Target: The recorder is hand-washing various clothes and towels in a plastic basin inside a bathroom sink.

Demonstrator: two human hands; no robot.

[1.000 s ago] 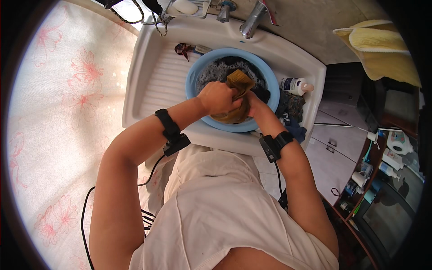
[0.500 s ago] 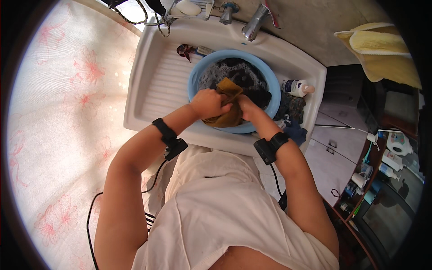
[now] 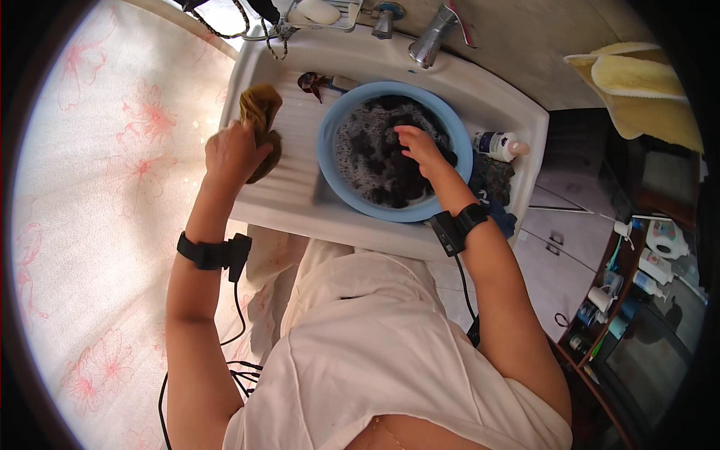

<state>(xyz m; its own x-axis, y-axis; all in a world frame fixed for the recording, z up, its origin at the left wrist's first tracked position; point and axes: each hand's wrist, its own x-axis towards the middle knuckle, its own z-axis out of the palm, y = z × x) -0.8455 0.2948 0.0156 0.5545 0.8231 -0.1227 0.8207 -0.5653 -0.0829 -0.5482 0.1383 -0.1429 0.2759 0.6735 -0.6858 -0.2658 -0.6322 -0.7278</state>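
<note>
My left hand (image 3: 231, 154) is closed on a crumpled mustard-brown cloth (image 3: 260, 112), over the ribbed left side of the white sink (image 3: 289, 150). Out over the light blue basin (image 3: 327, 165), my right hand (image 3: 421, 150) holds nothing, its fingers stretched out and slightly apart. Foamy water fills the basin, with dark fabric (image 3: 390, 169) bunched in it beneath the right hand. What kind of garment either cloth is cannot be made out.
A brush (image 3: 341, 83) lies behind the basin. To its right are a white bottle (image 3: 495, 144) and dark wet clothes (image 3: 496, 184). The faucet (image 3: 431, 46) and a soap dish (image 3: 319, 13) stand at the back. A flowered curtain (image 3: 142, 195) hangs close on the left; a yellow towel (image 3: 634, 82) hangs right.
Both hands held the mustard-brown cloth over the basin. My left hand has carried it left onto the ribbed part of the sink. The right hand has let go and stays above the water.
</note>
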